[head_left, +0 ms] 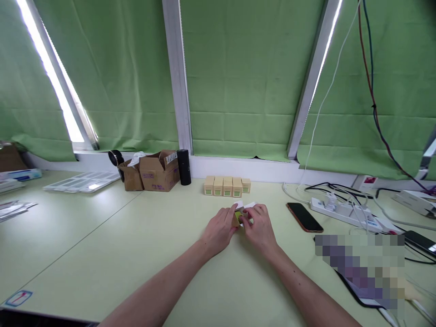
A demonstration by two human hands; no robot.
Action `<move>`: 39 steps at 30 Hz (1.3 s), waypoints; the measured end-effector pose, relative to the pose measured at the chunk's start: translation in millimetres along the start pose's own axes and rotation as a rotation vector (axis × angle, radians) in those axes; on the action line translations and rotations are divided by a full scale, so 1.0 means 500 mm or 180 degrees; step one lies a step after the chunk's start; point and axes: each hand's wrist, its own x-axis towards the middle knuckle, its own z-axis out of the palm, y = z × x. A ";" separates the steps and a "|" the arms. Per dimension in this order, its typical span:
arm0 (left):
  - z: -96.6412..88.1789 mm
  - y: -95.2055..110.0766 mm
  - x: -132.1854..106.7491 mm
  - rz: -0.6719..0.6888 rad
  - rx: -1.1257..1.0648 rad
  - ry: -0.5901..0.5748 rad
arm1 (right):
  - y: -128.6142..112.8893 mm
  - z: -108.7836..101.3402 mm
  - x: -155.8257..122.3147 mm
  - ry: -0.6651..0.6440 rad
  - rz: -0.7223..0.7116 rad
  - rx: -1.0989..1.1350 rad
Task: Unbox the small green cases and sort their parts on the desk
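Observation:
Both my hands meet over the pale green table, a little in front of a row of small beige boxes. My left hand and my right hand both have their fingers closed around one small beige box with a yellow-green patch. White flaps or paper stick up from behind the fingers. The box is mostly hidden by my fingers.
A dark phone lies right of my hands, then a white power strip with several cables. Two open cardboard boxes and a black cylinder stand at the back left. Flat trays lie further left.

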 end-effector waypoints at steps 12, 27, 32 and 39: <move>-0.010 0.016 0.010 0.0194 0.0400 -0.0080 | 0.014 0.022 -0.006 -0.0045 0.0671 0.0250; -0.016 0.010 0.008 -0.0004 0.0446 0.0001 | 0.026 0.020 -0.008 0.0256 0.1225 0.1282; -0.018 0.009 0.011 -0.0030 0.0499 0.0018 | 0.034 0.024 -0.001 0.0574 0.1439 0.1705; -0.031 0.001 0.012 -0.0285 0.0461 0.0300 | 0.057 0.013 0.017 0.0908 0.2023 0.2595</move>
